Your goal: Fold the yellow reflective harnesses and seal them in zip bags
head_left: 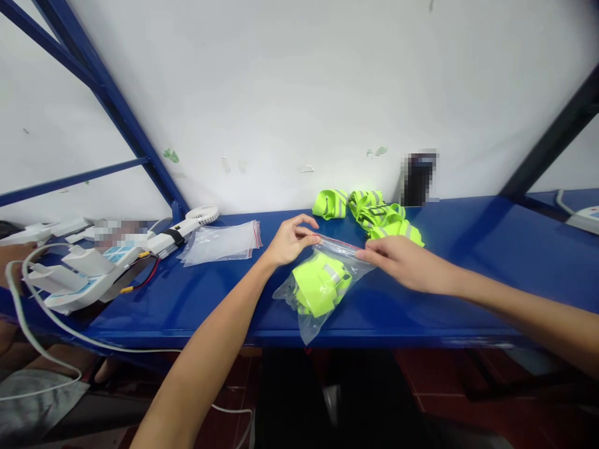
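Note:
A clear zip bag (306, 318) with a red strip along its top holds a folded neon-yellow reflective strap (321, 284). My left hand (294, 239) pinches the left end of the bag's top edge between thumb and finger. At the right end of that edge, my right hand (397, 259) grips the plastic with its thumb and curled fingers. The bag hangs tilted above the front part of the blue table (468, 312). Behind it, more rolled neon-yellow straps (381, 215) lie near the wall, with a separate roll (330, 204) to their left.
Flat empty zip bags (219, 242) lie left of my left hand. Beyond them are a white handheld fan (202, 215) and a power strip (88, 280) with plugs and cables. A dark blurred object (418, 179) leans on the wall. Another person's hand (12, 259) shows at far left.

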A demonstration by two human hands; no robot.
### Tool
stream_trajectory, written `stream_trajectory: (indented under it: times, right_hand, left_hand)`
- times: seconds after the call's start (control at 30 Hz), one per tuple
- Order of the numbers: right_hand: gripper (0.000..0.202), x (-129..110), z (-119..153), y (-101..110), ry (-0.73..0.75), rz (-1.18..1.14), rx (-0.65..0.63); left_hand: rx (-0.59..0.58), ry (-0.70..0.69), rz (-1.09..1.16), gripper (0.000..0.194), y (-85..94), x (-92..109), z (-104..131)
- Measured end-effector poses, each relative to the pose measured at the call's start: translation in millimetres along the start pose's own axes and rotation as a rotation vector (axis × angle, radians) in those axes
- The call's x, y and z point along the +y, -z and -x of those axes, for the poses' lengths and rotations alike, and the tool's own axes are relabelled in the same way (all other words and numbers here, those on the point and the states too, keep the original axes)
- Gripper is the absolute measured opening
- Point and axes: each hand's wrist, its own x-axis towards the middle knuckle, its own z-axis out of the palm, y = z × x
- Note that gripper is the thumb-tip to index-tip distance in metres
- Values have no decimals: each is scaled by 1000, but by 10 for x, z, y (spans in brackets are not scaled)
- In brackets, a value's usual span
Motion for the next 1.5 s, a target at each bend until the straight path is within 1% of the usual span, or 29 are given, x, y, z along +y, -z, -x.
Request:
stream_trajectory:
  times: [0.1, 0.17, 0.23, 0.33, 0.4, 0.47, 0.5, 0.57, 0.63, 0.7, 0.77, 0.8, 0.83, 0.87, 0.9, 0.93, 0.97, 1.0, 1.03, 1.07, 1.13, 1.17, 1.2, 1.23, 1.27, 1.3, 1.37, 1.43, 1.5]
  right_hand:
    - [51, -45, 1, 26, -82, -142, -51]
    - [50, -85, -9, 55, -127, -328, -129]
    - [46, -126, -31, 81, -134, -575, -210]
    - [37, -174, -90, 88, -134, -929, -299]
    - [32, -204, -165, 67, -124, -1090, -291]
    - [28, -258, -293, 42, -65, -1177, -219]
    - [27, -301, -383, 35, -23, -1195, -171]
    - [29, -420, -625, 38, 68, -1186, -44]
    - [32, -558, -953, 57, 135, -1170, 107]
    - [30, -668, -1339, 57, 187, -1153, 238]
    - [26, -707, -1724, -4, 190, -1155, 393]
    - [26, -693, -1893, -62, 156, -1163, 428]
    - [28, -659, -2034, -137, 84, -1171, 424]
    - [34, -608, -2144, -221, -34, -1169, 376]
    - [43, -543, -2221, -305, -176, -1149, 255]
    - [56, -470, -2267, -379, -304, -1103, 90]
    - [67, -392, -2287, -433, -378, -1037, -51]
    - [70, -315, -2287, -459, -411, -937, -77]
    - [66, -240, -2274, -454, -423, -801, -9]
    - [61, -168, -2254, -418, -405, -663, 94]
    - [49, -33, -2208, -273, -378, -531, 243]
    - [43, 33, -2187, -181, -345, -468, 312]
    - [39, 101, -2165, -90, -255, -328, 409]
    - [38, 170, -2143, -8, -186, -201, 478]
    - [38, 241, -2120, 58, -150, -85, 493]
    - [39, 310, -2094, 105, -134, 22, 468]
    - [42, 433, -2037, 139, -146, 170, 335]
    - [45, 517, -1976, 115, -160, 199, 239]
    - [43, 554, -1918, 73, -170, 184, 165]
  left_hand:
    - [-3, 13, 19, 31, -2, 13, 56]
    - [13, 27, 28, 31, -16, 1, 80]
    - [44, 39, 19, 29, -36, -15, 80]
    - [173, 23, 55, 26, -23, -15, 32]
    - [316, -5, 119, 25, 60, -5, -11]
    - [479, -43, 96, 22, 221, -13, -40]
    - [560, -64, 29, 20, 328, -30, -45]
    - [713, -86, -187, 14, 574, -97, -34]
    - [833, -36, -316, 13, 822, -191, 0]
    - [994, 9, -373, 17, 1025, -278, 50]
    - [1095, 57, -456, 20, 1148, -333, 112]
    - [1108, 79, -513, 20, 1176, -344, 145]
    - [1091, 100, -582, 21, 1181, -344, 179]
    - [1048, 120, -660, 21, 1167, -336, 210]
    - [981, 143, -748, 21, 1136, -321, 238]
    - [897, 167, -845, 21, 1092, -300, 261]
    - [802, 193, -942, 21, 1041, -277, 276]
    - [709, 216, -1038, 21, 985, -252, 284]
    - [638, 231, -1119, 22, 929, -228, 284]
    - [583, 236, -1182, 22, 879, -206, 276]
    - [515, 230, -1254, 24, 801, -172, 250]
    - [489, 227, -1268, 25, 777, -162, 236]
    - [464, 228, -1274, 26, 762, -155, 225]
    - [438, 237, -1279, 26, 753, -153, 219]
    - [420, 253, -1286, 26, 749, -152, 219]
    - [412, 273, -1298, 26, 746, -153, 225]
    - [421, 294, -1334, 27, 736, -155, 249]
    - [408, 259, -1371, 40, 715, -155, 273]
    - [330, 206, -1395, 54, 690, -153, 273]
